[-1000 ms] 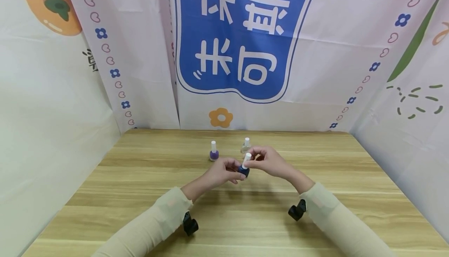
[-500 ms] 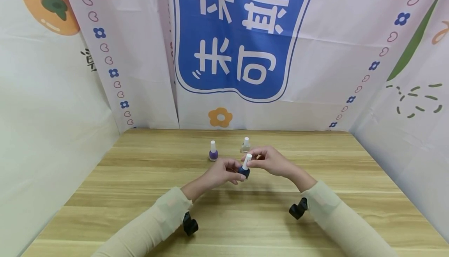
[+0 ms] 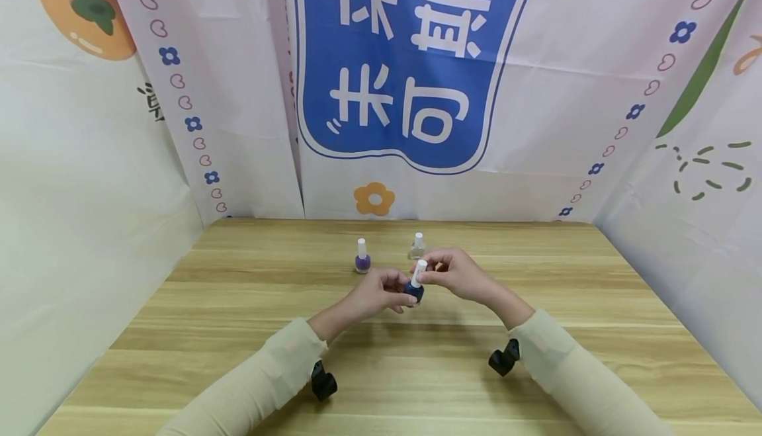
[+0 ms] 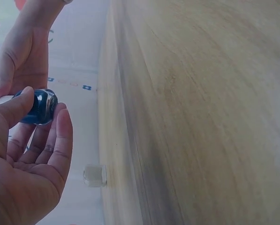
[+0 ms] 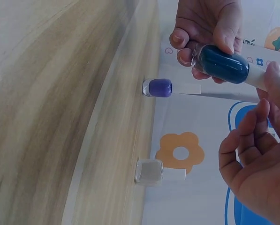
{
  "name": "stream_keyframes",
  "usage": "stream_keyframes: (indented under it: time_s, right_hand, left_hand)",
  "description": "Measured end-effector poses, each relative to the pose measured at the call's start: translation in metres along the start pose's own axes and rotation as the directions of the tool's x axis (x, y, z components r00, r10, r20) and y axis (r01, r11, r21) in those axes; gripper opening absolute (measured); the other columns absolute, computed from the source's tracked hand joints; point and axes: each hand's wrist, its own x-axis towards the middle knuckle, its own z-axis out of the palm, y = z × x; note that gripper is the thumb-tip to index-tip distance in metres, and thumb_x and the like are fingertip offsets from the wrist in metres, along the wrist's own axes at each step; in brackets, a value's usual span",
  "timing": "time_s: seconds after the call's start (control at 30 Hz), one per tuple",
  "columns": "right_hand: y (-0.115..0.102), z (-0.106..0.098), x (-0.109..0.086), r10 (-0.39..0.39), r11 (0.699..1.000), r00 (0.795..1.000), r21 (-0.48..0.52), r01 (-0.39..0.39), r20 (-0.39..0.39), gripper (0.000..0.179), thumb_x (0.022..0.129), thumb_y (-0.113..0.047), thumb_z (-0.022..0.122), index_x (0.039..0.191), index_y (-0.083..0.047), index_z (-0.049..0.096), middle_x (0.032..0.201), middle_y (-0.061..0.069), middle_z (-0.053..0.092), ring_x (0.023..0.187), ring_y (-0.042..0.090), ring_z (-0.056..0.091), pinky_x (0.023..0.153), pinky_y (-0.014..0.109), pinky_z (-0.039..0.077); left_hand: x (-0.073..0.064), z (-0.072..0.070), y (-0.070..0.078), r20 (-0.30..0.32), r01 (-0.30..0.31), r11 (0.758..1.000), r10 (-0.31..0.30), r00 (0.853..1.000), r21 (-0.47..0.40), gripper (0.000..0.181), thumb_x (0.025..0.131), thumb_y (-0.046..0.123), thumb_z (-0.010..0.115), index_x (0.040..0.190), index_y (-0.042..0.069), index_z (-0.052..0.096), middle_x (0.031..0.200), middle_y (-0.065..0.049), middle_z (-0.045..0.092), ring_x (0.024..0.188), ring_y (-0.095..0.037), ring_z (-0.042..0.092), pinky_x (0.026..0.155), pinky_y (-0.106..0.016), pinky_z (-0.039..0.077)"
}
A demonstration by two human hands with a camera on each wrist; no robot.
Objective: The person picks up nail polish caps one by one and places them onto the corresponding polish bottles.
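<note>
Between my two hands, above the table, is a dark blue nail polish bottle (image 3: 414,291) with a white cap (image 3: 419,272). My left hand (image 3: 374,292) pinches its glass body between thumb and fingers. The thumb and a finger of my right hand (image 3: 457,276) grip the cap, which sits on the bottle, tilted slightly to the right in the head view. A purple nail polish bottle (image 5: 159,87) stands upright on the table behind my left hand. Farther right, behind my right hand, stands a clear or whitish nail polish bottle (image 5: 149,172), also white-capped.
The wooden table (image 3: 286,370) has its far edge against a printed cloth backdrop (image 3: 536,131). Cloth also hangs along the left and right sides. A small black camera (image 3: 323,381) is strapped at my left wrist, another camera (image 3: 504,357) at my right.
My right hand shifts very slightly at the cap, and the cap's tilt varies a little. The left hand and the two standing bottles stay in place.
</note>
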Motion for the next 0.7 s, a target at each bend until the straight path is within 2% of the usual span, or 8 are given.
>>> stream_keyframes:
  time_s: [0.17,0.27,0.4,0.5,0.57,0.7]
  right_hand:
    - [-0.019,0.0,-0.007,-0.009,1.0,1.0,-0.007,0.009,0.009,0.014,0.092,-0.005,0.066,0.102,0.005,0.07,0.085,0.002,0.063,0.076,0.018,0.052,0.061,0.024,0.044]
    - [-0.021,0.0,-0.01,-0.021,1.0,1.0,-0.01,0.021,0.012,0.014,0.093,-0.006,0.066,0.102,0.004,0.07,0.088,0.005,0.065,0.079,0.02,0.054,0.064,0.026,0.046]
    - [-0.007,0.0,-0.007,-0.016,1.0,1.0,0.003,0.016,0.011,0.017,0.094,-0.006,0.064,0.107,0.002,0.07,0.103,0.013,0.068,0.086,0.022,0.058,0.068,0.028,0.049]
    - [0.005,-0.001,-0.005,-0.017,1.0,1.0,0.012,0.017,0.004,0.019,0.094,-0.007,0.064,0.111,0.0,0.07,0.114,0.013,0.067,0.09,0.023,0.059,0.07,0.029,0.051]
    - [0.007,-0.002,-0.006,-0.016,1.0,1.0,0.011,0.017,-0.006,0.021,0.094,-0.01,0.066,0.113,-0.002,0.069,0.113,0.011,0.067,0.09,0.022,0.059,0.07,0.029,0.051]
    - [0.007,-0.003,-0.009,0.015,1.0,0.999,0.009,-0.015,-0.04,0.017,0.093,-0.015,0.068,0.107,-0.006,0.07,0.102,0.008,0.067,0.089,0.023,0.057,0.071,0.031,0.05]
  left_hand:
    - [-0.001,0.001,-0.001,-0.009,0.006,1.0,-0.006,1.0,0.018,0.022,0.086,0.007,0.074,0.104,-0.004,0.067,0.09,-0.009,0.067,0.079,-0.018,0.065,0.07,-0.041,0.059]
    - [-0.001,0.001,-0.001,-0.01,0.001,1.0,-0.001,1.0,0.031,0.024,0.086,0.007,0.074,0.105,-0.004,0.067,0.09,-0.008,0.067,0.079,-0.018,0.065,0.071,-0.045,0.059]
    - [0.0,0.001,0.0,-0.015,-0.001,0.999,0.001,1.0,0.046,0.025,0.086,0.009,0.075,0.106,-0.003,0.068,0.092,-0.008,0.067,0.079,-0.018,0.065,0.071,-0.042,0.059]
    - [0.002,0.002,0.001,-0.018,-0.002,0.999,0.003,1.0,0.054,0.025,0.086,0.01,0.075,0.107,-0.002,0.068,0.095,-0.008,0.066,0.08,-0.019,0.065,0.069,-0.038,0.059]
    - [0.003,0.003,0.002,-0.023,0.003,0.998,-0.001,1.0,0.06,0.025,0.085,0.011,0.076,0.107,0.0,0.068,0.096,-0.008,0.066,0.082,-0.019,0.065,0.069,-0.037,0.059]
    - [0.006,0.006,0.004,-0.043,0.011,0.997,-0.008,0.999,0.077,0.026,0.085,0.014,0.077,0.107,0.004,0.069,0.096,-0.006,0.067,0.083,-0.019,0.065,0.07,-0.038,0.059]
